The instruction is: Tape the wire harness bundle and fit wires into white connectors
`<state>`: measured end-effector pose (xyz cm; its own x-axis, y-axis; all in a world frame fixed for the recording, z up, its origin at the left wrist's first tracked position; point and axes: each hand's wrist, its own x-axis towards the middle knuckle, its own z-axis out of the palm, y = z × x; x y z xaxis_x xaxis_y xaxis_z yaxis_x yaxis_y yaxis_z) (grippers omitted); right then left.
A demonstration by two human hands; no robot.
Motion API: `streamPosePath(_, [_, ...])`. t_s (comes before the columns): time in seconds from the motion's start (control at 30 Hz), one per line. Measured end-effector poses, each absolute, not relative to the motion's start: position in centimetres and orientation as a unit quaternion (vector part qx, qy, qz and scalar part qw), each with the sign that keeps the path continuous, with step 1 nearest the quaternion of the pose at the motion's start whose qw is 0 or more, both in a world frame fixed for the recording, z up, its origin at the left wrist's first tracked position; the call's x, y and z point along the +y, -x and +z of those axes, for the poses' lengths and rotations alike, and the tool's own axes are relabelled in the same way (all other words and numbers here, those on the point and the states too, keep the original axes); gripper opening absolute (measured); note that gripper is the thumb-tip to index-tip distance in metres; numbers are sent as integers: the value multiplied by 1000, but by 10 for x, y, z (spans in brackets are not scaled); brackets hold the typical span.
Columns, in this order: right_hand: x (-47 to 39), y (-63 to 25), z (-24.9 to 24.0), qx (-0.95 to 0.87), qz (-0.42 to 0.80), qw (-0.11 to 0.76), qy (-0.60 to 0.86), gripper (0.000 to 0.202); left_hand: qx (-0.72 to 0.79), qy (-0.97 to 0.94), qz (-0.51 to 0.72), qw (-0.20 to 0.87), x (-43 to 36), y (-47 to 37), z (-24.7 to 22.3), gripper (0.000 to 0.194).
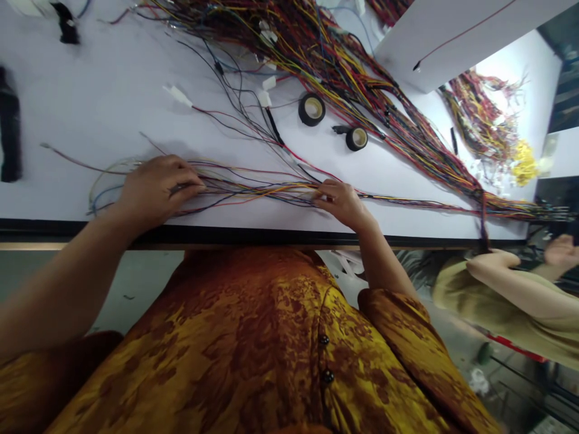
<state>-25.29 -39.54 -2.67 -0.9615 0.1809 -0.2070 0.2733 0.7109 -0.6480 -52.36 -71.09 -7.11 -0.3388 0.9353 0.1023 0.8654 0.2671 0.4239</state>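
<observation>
A loose bundle of thin coloured wires (257,191) runs along the table near its front edge. My left hand (158,188) lies over the bundle's left part, its fingers closed round some wires, with loose ends fanning out beyond it. Farther right, my right hand (340,202) pinches the same bundle between thumb and fingers. From there the wires continue as a narrower strand to the right. A branch with a white connector (181,96) lies behind the bundle. Two rolls of black tape (312,109) (357,138) rest behind my right hand.
A thick heap of wires (335,66) crosses the back of the table (90,108) towards the right. A white panel (452,36) stands behind it. Black pieces (9,126) lie at the far left. Another person (511,301) is at the right, beside the table's front edge.
</observation>
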Motion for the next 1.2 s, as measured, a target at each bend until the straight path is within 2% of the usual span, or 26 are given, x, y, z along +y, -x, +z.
streamPosePath(0.17, [-389, 246, -24, 919, -363, 82, -129, 12, 791, -578, 193, 57, -711, 523, -75, 58])
streamPosePath(0.5, [-409, 253, -25, 928, -332, 109, -127, 8, 792, -581, 177, 55, -711, 521, -80, 48])
streamPosePath(0.63, [-400, 248, -26, 892, -413, 60, -173, 2, 798, -570, 181, 77, -709, 520, -79, 47])
streamPosePath(0.8, [-386, 240, -37, 744, -593, -39, -305, 14, 817, -546, 156, 100, -712, 522, -76, 44])
streamPosePath(0.9, [-381, 236, -41, 670, -645, -91, -356, 20, 826, -532, 145, 115, -715, 521, -68, 42])
streamPosePath(0.97, [-382, 235, -40, 676, -637, -74, -363, 21, 833, -520, 151, 115, -712, 512, -60, 42])
streamPosePath(1.07, [-395, 244, -33, 776, -550, -4, -310, 21, 825, -530, 176, 88, -693, 482, -49, 45])
streamPosePath(1.2, [-427, 270, -19, 883, -425, 43, -196, 19, 799, -563, 195, 85, -661, 447, -56, 67])
